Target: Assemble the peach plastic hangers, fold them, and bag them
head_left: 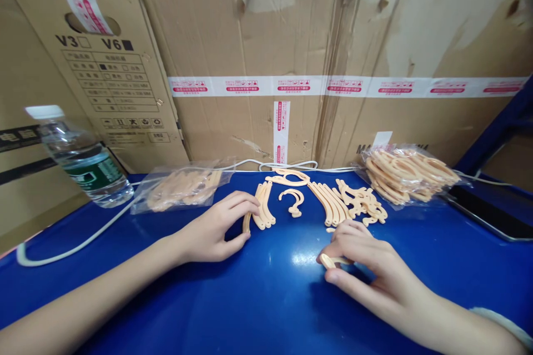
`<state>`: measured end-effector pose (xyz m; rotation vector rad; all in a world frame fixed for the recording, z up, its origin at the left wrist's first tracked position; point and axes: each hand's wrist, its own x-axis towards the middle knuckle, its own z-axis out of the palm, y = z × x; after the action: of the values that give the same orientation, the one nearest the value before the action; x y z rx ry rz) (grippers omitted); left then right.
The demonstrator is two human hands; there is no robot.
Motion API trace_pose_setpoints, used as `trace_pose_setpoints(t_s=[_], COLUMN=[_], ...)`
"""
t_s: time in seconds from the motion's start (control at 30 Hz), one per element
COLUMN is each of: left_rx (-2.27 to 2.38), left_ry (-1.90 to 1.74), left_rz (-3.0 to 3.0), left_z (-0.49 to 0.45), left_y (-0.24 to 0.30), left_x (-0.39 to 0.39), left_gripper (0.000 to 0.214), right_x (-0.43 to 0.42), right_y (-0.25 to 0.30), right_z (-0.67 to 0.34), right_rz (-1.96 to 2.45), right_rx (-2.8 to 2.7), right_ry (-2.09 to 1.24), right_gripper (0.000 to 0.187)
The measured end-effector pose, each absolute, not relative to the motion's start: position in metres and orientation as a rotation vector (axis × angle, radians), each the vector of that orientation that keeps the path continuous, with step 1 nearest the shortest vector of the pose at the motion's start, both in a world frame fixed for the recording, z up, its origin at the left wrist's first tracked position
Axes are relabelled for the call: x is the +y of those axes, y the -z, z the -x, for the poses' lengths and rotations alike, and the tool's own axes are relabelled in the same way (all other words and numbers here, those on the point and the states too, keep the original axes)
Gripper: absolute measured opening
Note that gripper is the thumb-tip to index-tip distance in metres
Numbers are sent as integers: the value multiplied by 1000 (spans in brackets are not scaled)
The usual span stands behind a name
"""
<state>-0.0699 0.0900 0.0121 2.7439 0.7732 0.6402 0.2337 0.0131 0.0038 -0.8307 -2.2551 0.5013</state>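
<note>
My left hand (222, 227) pinches a curved beige hanger arm (246, 224) at the left side of a row of matching arms (264, 208). Between thumb and fingers of my right hand (370, 266) is a small beige hanger hook (327, 261), its far part hidden by the fingers. A loose hook (292, 199) lies between the two hands, farther back. Beyond my right hand sit another row of arms (328, 203) and a heap of hooks (362, 202). A beige looped piece (291, 177) lies behind them.
Bagged beige parts lie at the left (183, 188) and are piled at the right (410, 172). A water bottle (95, 169) leans at the left near a white cable (79, 249). A dark phone (491, 213) rests at the right. Cardboard boxes (250, 39) wall the back of the blue table (250, 310).
</note>
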Motion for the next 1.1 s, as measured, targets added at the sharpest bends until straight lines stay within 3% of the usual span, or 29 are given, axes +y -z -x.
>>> trace_pose_setpoints(t_s=[0.37, 0.6, 1.1], left_rx=[890, 756, 580], left_ry=[-752, -787, -952], left_rz=[-2810, -2852, -3148], left_z=[74, 69, 59], left_y=[3, 1, 5], left_x=[98, 92, 84], left_gripper=[28, 9, 11], right_x=[15, 18, 50], right_y=[-4, -9, -19], right_z=[-234, -237, -238], right_rz=[848, 871, 857], right_rx=[-2318, -2300, -2398], right_ry=[-496, -362, -87], right_gripper=[9, 7, 15])
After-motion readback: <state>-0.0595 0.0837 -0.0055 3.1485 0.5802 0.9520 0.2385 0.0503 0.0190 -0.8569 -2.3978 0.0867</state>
